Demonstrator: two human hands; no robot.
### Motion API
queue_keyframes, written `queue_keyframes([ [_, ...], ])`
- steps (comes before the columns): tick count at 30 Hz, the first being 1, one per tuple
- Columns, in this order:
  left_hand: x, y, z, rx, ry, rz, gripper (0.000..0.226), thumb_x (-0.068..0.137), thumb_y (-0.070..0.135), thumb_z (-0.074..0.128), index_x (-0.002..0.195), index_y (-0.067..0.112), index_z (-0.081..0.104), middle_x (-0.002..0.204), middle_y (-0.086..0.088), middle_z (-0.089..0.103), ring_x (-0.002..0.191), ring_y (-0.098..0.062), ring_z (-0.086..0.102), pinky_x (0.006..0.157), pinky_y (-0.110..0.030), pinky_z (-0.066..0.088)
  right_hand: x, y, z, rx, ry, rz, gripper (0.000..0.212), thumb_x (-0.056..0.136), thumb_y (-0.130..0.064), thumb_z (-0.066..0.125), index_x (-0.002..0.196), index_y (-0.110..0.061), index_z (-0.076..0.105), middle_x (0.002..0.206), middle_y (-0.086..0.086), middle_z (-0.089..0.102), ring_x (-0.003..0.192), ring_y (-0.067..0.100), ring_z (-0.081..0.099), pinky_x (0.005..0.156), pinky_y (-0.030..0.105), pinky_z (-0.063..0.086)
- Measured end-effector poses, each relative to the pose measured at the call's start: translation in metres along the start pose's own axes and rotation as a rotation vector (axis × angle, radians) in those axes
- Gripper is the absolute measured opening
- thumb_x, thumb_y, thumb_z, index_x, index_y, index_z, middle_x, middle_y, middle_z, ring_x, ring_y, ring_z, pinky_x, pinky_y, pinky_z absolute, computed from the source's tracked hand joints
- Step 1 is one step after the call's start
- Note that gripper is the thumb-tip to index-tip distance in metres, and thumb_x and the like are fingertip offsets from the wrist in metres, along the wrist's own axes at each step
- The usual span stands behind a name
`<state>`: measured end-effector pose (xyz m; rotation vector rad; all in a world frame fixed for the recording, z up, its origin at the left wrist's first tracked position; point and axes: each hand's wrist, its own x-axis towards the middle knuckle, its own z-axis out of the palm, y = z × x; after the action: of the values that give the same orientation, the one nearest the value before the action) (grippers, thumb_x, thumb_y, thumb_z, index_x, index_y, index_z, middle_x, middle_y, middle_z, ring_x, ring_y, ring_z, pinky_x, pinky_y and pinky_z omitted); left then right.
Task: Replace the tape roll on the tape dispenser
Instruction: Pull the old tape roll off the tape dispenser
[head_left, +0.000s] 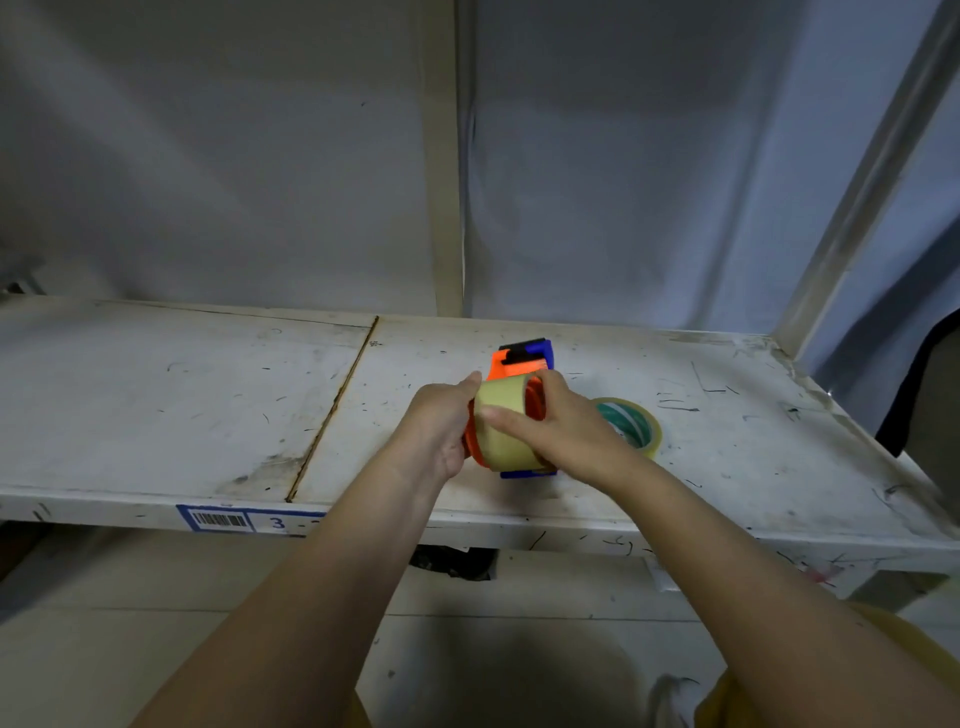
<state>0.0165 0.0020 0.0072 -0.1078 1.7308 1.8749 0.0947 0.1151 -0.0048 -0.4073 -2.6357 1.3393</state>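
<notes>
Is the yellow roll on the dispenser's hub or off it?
On: the yellow tape roll encircles the orange hub of the tape dispenser. Fully seated: cannot tell.

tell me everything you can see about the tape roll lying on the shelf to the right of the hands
The spare tape roll lies flat on the white shelf, its hole facing up. Its tape looks pale yellow and somewhat see-through, wound on a green inner core. It sits just right of the right hand, whose wrist hides its near-left part, so contact there cannot be told. It is apart from the orange and blue dispenser that both hands hold.
</notes>
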Motion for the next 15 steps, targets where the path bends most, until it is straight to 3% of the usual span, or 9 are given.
queue_keyframes([
  [2, -0.001, -0.005, 0.003, 0.018, 0.026, 0.032, 0.026, 0.098, 0.024, 0.050, 0.082, 0.008, 0.061, 0.080, -0.011, 0.065, 0.070, -0.024, 0.064, 0.076, -0.042, 0.056, 0.001, 0.001, -0.004, 0.083, -0.005, 0.044, 0.076, 0.069, -0.060, 0.068, 0.129, -0.023, 0.041, 0.119, -0.002, 0.057, 0.106, 0.016, 0.057, 0.084, 0.033, 0.053],
  [5, -0.005, -0.005, 0.007, 0.042, 0.053, 0.065, 0.025, 0.098, 0.023, 0.050, 0.076, 0.015, 0.057, 0.077, -0.006, 0.063, 0.069, -0.020, 0.062, 0.071, -0.035, 0.055, 0.001, 0.003, -0.003, 0.057, 0.062, -0.045, 0.068, 0.067, -0.051, 0.074, 0.123, -0.026, 0.044, 0.116, -0.003, 0.057, 0.106, 0.016, 0.056, 0.086, 0.036, 0.052],
  [9, 0.003, -0.003, 0.003, 0.047, 0.084, 0.071, 0.009, 0.096, 0.016, 0.052, 0.095, 0.010, 0.059, 0.082, -0.006, 0.061, 0.091, -0.030, 0.064, 0.088, -0.045, 0.055, -0.005, 0.006, -0.003, -0.062, 0.082, -0.192, 0.069, 0.064, -0.045, 0.078, 0.121, -0.029, 0.042, 0.119, -0.004, 0.050, 0.105, 0.015, 0.052, 0.084, 0.032, 0.048],
  [12, 0.015, -0.006, -0.010, 0.061, 0.122, 0.041, 0.019, 0.096, 0.017, 0.053, 0.084, 0.003, 0.059, 0.094, -0.018, 0.064, 0.100, -0.038, 0.064, 0.094, -0.055, 0.051, -0.007, 0.006, -0.005, -0.253, 0.011, -0.330, 0.086, 0.063, -0.046, 0.080, 0.134, -0.029, 0.033, 0.129, -0.007, 0.040, 0.113, 0.013, 0.045, 0.089, 0.030, 0.046],
  [15, 0.026, -0.009, -0.014, 0.091, 0.158, 0.033, 0.019, 0.095, 0.020, 0.052, 0.103, 0.004, 0.061, 0.105, -0.018, 0.063, 0.104, -0.038, 0.062, 0.096, -0.054, 0.050, -0.007, 0.007, -0.004, -0.318, 0.006, -0.396, 0.090, 0.063, -0.049, 0.079, 0.137, -0.027, 0.032, 0.133, -0.007, 0.038, 0.116, 0.012, 0.043, 0.094, 0.032, 0.047],
])
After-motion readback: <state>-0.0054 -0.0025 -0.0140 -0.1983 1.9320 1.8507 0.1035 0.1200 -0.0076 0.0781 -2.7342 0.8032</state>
